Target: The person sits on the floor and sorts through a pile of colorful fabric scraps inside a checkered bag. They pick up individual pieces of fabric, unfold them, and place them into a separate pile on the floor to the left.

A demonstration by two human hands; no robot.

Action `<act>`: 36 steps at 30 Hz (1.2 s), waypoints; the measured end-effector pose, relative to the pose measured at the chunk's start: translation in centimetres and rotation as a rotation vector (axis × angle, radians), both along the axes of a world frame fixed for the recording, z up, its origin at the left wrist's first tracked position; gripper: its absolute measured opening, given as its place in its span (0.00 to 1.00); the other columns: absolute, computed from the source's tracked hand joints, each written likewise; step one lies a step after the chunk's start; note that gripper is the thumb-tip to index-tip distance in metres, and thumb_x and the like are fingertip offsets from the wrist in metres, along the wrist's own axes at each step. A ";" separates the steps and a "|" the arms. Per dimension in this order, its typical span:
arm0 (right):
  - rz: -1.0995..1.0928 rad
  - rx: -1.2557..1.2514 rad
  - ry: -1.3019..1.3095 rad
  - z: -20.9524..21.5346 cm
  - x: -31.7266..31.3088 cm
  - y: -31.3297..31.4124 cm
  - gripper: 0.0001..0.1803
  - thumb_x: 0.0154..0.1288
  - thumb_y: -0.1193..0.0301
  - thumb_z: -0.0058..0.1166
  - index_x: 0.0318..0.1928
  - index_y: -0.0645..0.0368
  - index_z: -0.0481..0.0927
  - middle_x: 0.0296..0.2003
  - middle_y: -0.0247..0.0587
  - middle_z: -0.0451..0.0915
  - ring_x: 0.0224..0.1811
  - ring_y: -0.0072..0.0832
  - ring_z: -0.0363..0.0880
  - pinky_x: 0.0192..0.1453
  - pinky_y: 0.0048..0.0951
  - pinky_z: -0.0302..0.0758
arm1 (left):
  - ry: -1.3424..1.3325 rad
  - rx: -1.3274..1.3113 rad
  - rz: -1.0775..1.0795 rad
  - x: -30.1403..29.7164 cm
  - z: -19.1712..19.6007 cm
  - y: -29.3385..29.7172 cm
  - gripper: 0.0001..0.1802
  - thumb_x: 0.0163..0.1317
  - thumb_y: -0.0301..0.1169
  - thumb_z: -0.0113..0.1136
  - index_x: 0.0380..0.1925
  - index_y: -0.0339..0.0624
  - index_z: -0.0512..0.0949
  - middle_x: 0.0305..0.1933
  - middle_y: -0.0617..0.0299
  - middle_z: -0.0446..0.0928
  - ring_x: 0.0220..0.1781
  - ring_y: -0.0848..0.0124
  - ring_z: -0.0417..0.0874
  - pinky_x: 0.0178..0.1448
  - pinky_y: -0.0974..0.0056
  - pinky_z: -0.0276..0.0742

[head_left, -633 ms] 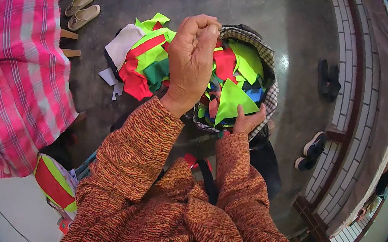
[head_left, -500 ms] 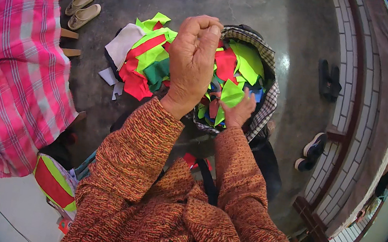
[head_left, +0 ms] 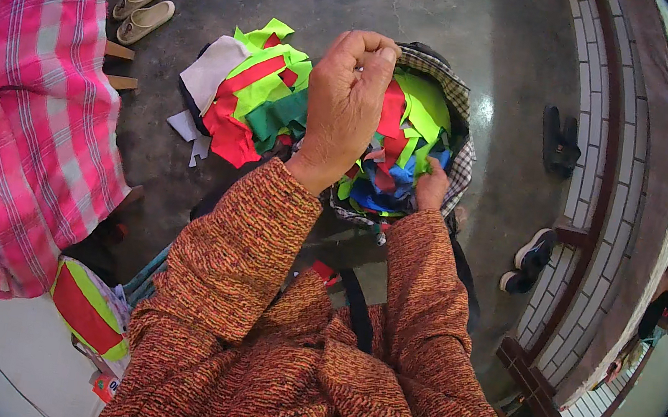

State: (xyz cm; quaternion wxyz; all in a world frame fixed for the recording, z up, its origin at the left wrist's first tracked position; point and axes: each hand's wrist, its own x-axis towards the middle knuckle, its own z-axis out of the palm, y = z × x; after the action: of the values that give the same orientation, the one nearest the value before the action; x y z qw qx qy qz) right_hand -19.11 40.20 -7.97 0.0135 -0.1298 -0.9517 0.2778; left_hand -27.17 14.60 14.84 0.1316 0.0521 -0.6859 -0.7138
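A black-and-white checked bag stands with its mouth open and is full of cloth scraps. My left hand is raised at the bag's left side, its thumb and fingers drawn together close to the rim as seen from here. Whatever it may be pinching is hidden. Inside the bag, at the right, my right hand reaches into the scraps beside a blue cloth scrap; most of its fingers are hidden. Red strips and a neon-green scrap lie at the top of the bag.
Left of the bag lies a heap of scraps, with a dark-green piece and a whitish piece. Beige shoes rest by a pink checked cloth. Black slippers and dark sneakers are on the right.
My right hand has moved slightly right and deeper among the scraps. The neon-green scrap it was touching no longer lies there, and blue cloth shows instead. My left hand has shifted a little right.
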 end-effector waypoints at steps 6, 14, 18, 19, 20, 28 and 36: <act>-0.086 -0.092 0.047 2.9 -2.8 -2.3 0.20 0.57 0.73 0.53 0.51 0.59 0.72 0.45 0.56 0.77 0.47 0.50 0.76 0.49 0.42 0.72 | -0.039 0.031 0.021 0.2 0.6 -0.8 0.11 0.67 0.31 0.50 0.39 0.35 0.77 0.40 0.63 0.79 0.40 0.76 0.79 0.43 0.72 0.74; 0.284 0.272 -0.078 -1.1 -5.5 -4.8 0.56 0.43 0.59 0.68 0.69 0.58 0.48 0.60 0.64 0.58 0.64 0.63 0.53 0.63 0.52 0.62 | -0.115 0.110 -0.001 0.2 1.2 -1.4 0.11 0.67 0.31 0.49 0.39 0.35 0.76 0.41 0.62 0.78 0.40 0.77 0.78 0.44 0.72 0.73; 0.298 0.466 -0.145 -1.8 -7.5 -6.4 0.58 0.39 0.56 0.69 0.69 0.51 0.48 0.60 0.63 0.57 0.58 0.64 0.59 0.56 0.56 0.67 | -0.179 0.171 -0.016 0.3 1.2 -1.6 0.10 0.67 0.30 0.49 0.39 0.35 0.76 0.41 0.62 0.78 0.40 0.77 0.78 0.44 0.72 0.73; 0.284 0.442 -0.161 -2.2 -8.1 -6.2 0.57 0.40 0.56 0.68 0.69 0.51 0.49 0.59 0.62 0.58 0.57 0.62 0.61 0.55 0.56 0.68 | -0.166 0.182 -0.024 0.2 1.2 -1.5 0.09 0.67 0.29 0.49 0.39 0.36 0.76 0.41 0.62 0.78 0.40 0.77 0.78 0.44 0.72 0.73; 0.271 0.419 -0.179 -2.6 -8.5 -5.9 0.56 0.41 0.57 0.67 0.69 0.50 0.49 0.59 0.61 0.58 0.55 0.61 0.63 0.54 0.55 0.69 | -0.165 0.188 -0.028 0.2 1.1 -1.5 0.09 0.67 0.29 0.49 0.39 0.36 0.76 0.41 0.62 0.78 0.40 0.77 0.78 0.44 0.72 0.73; 0.500 0.223 -0.098 -1.9 -9.1 -1.4 0.22 0.51 0.77 0.48 0.49 0.50 0.76 0.39 0.50 0.79 0.40 0.50 0.77 0.42 0.46 0.75 | -0.156 0.205 -0.050 0.0 0.8 -1.7 0.09 0.67 0.30 0.48 0.37 0.36 0.76 0.39 0.63 0.78 0.38 0.78 0.77 0.43 0.72 0.72; 0.594 0.103 -0.127 7.4 -6.2 1.2 0.26 0.48 0.81 0.46 0.52 0.53 0.76 0.43 0.52 0.79 0.46 0.48 0.77 0.48 0.43 0.73 | -0.170 0.120 -0.075 0.3 1.0 -2.1 0.10 0.66 0.31 0.49 0.36 0.36 0.76 0.36 0.64 0.78 0.38 0.78 0.77 0.42 0.72 0.72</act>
State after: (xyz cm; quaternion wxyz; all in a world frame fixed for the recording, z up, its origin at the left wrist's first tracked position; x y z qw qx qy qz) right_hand -25.33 41.44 -0.57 -0.1211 0.1381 -0.9598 0.2122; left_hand -26.89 12.50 15.84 0.0430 0.0946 -0.6519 -0.7511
